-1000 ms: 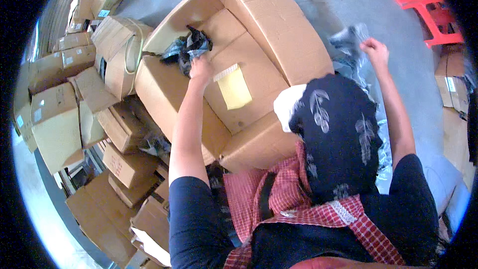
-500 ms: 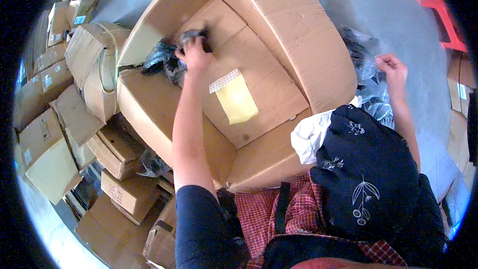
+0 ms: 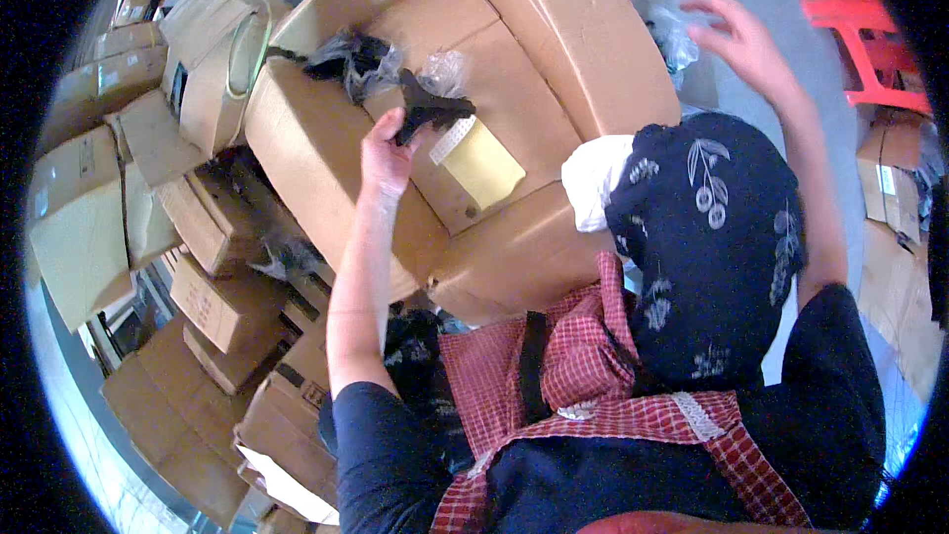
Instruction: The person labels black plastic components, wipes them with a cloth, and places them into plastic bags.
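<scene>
black piece (image 3: pixel 432 111) gripped by one end between thumb and fingers of the left hand (image 3: pixel 388 150), over the box (image 3: pixel 593 49). pinch firmly there, leaving the far arms in plain sight; turn from the wrist, lifting above the sheet (image 3: pixel 486 173) just right of the hand. avoid snagging the film (image 3: pixel 443 71) and dark bundle (image 3: pixel 358 64) beyond the fingertips. right hand (image 3: pixel 743 42) empty, fingers spread, past the box's right wall, near clear plastic (image 3: pixel 675 40). mind the box side beneath the left forearm; use bare cardboard right of the sheet.
</scene>
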### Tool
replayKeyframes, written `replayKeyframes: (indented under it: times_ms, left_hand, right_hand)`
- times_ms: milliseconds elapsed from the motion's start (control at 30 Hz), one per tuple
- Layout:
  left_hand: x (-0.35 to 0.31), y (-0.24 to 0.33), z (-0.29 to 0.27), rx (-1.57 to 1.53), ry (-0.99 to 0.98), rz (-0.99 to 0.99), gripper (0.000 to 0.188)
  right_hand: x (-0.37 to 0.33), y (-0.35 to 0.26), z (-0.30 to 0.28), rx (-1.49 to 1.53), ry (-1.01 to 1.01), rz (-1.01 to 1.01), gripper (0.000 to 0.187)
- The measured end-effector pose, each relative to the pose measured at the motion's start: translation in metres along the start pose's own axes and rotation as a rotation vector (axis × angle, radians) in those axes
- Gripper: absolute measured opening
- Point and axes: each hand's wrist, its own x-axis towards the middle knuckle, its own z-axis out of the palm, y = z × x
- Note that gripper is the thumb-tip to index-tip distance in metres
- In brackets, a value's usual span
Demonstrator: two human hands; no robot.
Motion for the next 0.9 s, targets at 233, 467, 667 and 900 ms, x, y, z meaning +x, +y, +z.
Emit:
replayKeyframes:
  times_ms: [233, 467, 667, 900]
  left_hand:
    - [-0.08, 0.031, 0.018, 0.596, -0.21, -0.153, 0.044]
    - [-0.167, 0.013, 0.012, 1.785, -0.382, -0.029, 0.055]
    - [-0.282, 0.094, 0.036, 0.99, -0.046, -0.03, 0.053]
    - [-0.282, 0.091, 0.046, 1.152, -0.09, 0.207, 0.031]
  right_hand:
    - [0.109, -0.165, 0.061, -0.171, -0.432, -0.527, 0.024]
    - [0.181, -0.155, 0.241, -0.703, -0.749, -0.333, 0.046]
    - [0.152, -0.137, 0.322, -0.031, -0.526, 0.013, 0.04]
    - [0.13, -0.178, 0.304, 0.297, -1.161, -0.162, 0.034]
